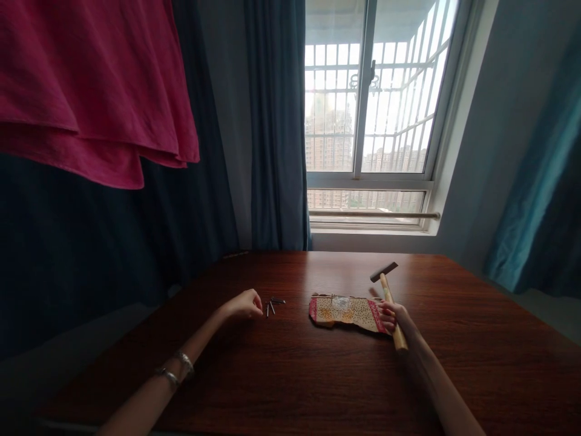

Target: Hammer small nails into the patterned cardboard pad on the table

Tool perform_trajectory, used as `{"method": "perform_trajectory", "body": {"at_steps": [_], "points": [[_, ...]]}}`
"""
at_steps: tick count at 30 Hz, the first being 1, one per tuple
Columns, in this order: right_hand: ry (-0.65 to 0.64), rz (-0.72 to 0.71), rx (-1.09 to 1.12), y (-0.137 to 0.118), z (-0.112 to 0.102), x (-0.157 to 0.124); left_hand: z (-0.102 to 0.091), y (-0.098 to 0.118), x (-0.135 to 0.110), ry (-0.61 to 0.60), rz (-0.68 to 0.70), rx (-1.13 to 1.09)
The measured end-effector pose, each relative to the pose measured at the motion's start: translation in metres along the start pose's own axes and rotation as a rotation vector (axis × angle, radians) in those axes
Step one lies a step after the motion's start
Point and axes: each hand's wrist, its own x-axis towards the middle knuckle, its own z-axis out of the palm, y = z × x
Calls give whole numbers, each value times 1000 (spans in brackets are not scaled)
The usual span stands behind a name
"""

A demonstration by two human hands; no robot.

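My right hand (396, 317) is wrapped round the pale wooden handle of a hammer (387, 289). The hammer's dark metal head points up and away from me, above the table. Beneath and left of that hand lies a flat, irregular piece of board (351, 310), patterned in cream with dark dots and pink-red ends; the hand overlaps its right end. My left hand (246, 304) is closed, low over the table to the left. Its curled fingers hide whatever may be in them. Just right of its fingertips lie several small metal nails (272, 303).
The brown wooden table (290, 375) reaches back to the wall below a barred window (333, 121). Blue curtains (276, 121) hang at the left and right. A pink cloth (100, 85) hangs at the upper left.
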Motion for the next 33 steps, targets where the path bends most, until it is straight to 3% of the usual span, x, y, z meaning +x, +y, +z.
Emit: {"method": "perform_trajectory", "body": {"at_steps": [7, 17, 23, 28, 33], "points": [[5, 31, -30, -5, 5, -8, 15, 5, 7, 157, -20, 102], [-30, 9, -28, 1, -4, 3, 14, 13, 10, 129, -32, 197], [-16, 43, -57, 2, -6, 5, 3, 42, 10, 211, 5, 239], [-32, 37, -73, 2, -5, 5, -3, 80, 15, 316, 142, 23], [-12, 45, -51, 0, -2, 2, 20, 91, 25, 205, 192, -383]]}}
